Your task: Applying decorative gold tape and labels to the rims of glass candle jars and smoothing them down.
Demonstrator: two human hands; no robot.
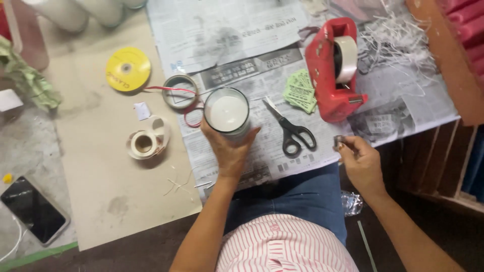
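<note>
My left hand (229,148) grips a glass jar (226,112) filled with white wax, standing upright on newspaper (242,45). My right hand (360,160) is at the table's front edge, pinching a small piece of something I cannot make out between thumb and fingers. Black-handled scissors (289,128) lie between the two hands. A red tape dispenser (334,70) with a white roll stands just beyond my right hand. A stack of green labels (301,90) lies next to the dispenser.
A yellow ribbon spool (128,69) with red ribbon, a metal lid (180,92) and a roll of stickers (146,141) lie left of the jar. A phone (33,209) sits at the near left. Shredded paper (398,38) and a wooden crate (443,55) are at right.
</note>
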